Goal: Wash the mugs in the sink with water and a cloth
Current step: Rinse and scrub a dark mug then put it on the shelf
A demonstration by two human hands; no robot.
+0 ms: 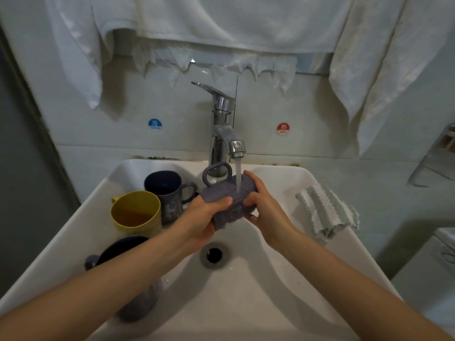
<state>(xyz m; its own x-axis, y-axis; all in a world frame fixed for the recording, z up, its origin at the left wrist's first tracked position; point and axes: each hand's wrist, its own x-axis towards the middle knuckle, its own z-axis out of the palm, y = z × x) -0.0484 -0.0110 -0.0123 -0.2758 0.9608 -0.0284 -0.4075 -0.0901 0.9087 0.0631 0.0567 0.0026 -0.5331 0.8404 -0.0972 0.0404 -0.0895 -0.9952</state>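
Across the back wall: white towels hang over the tiles, above the tap.
Sink: the white sink lies below you, with three waiting mugs on its left side.
Tap: the chrome tap at the back rim is running; its water lands on the mug you hold.
Nearest mug: the dark nearest mug is partly hidden under your left forearm.
Yellow mug: the yellow mug stands upright just behind it.
Dark blue mug: the dark blue mug stands upright just beside the yellow one, farther back.
Cloth: the striped grey-and-white cloth lies crumpled on the sink's right rim, apart from your hands.
Held mug: the grey-purple mug lies on its side over the basin, handle up, under the spout.
Left hand: your left hand wraps its left side, thumb on top.
Right hand: your right hand curls round its other end.
Drain: the drain sits below both hands.
Stickers: a blue COLD sticker is left of the tap, a red HOT sticker right.
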